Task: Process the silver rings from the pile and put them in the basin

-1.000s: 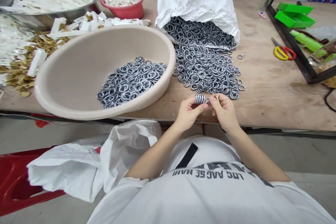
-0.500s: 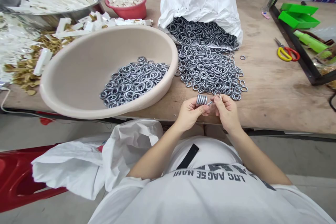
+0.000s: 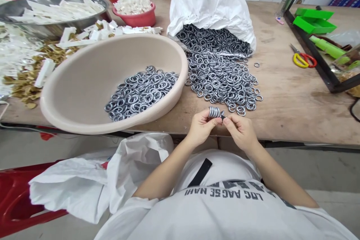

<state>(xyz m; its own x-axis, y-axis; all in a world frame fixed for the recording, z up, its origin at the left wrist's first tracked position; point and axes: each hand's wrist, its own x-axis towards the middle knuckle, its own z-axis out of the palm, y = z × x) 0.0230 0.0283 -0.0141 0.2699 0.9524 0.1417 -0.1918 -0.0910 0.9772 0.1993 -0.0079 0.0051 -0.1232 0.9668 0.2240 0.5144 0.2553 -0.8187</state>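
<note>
In the head view, your left hand (image 3: 200, 125) has its fingers curled closed around a short row of rings (image 3: 214, 112), shiny silver-gray, plain and round, lined up like a fat little coil. They're right by the near edge of the table (image 3: 287, 105), just in front of the loose pile (image 3: 222, 78) spilling from the white bag (image 3: 210, 2). Your right hand (image 3: 242, 129) is pinched shut on a small dark bit (image 3: 223, 117), too tiny to identify. More matching rings sit in the beige tub (image 3: 75, 67).
</note>
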